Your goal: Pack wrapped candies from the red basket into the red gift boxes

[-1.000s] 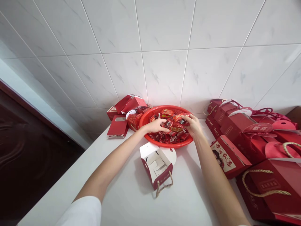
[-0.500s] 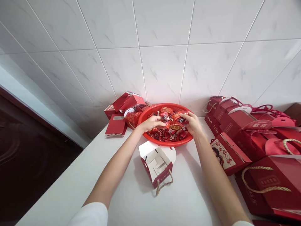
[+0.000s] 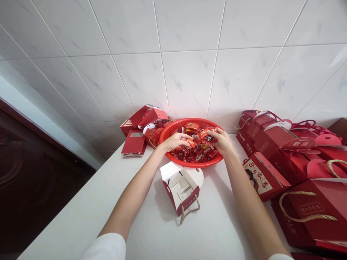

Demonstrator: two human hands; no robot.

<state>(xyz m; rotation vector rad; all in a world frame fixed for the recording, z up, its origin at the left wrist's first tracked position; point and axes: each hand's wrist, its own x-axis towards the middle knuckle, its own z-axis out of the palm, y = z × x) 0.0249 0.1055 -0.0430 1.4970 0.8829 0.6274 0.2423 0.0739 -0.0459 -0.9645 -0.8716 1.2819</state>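
Observation:
Both my hands are over a red plastic basket (image 3: 195, 165) filled with candies in red wrappers (image 3: 199, 155). My left hand (image 3: 176, 141) is closed on a small red-orange wrapped candy (image 3: 191, 143) at the basket's left side. Opposite it, my right hand (image 3: 222, 141) pinches the end of a longer red wrapped candy (image 3: 206, 132). In front of the basket stands a small red gift box (image 3: 173, 198) with its top open, white inside, nothing lying in it. Its twisted rope handle (image 3: 189, 213) hangs toward me.
Many red gift boxes (image 3: 282, 151) with rope handles are stacked along the right of the white table (image 3: 151, 234). Folded red cartons (image 3: 148, 117) and a flat red bag (image 3: 133, 144) lie at the back left. A tiled wall (image 3: 187, 83) rises behind.
A red-orange wrapped candy now shows more fully in my left fingers. My right hand has kept its grip on the longer candy. The open box has stayed in place.

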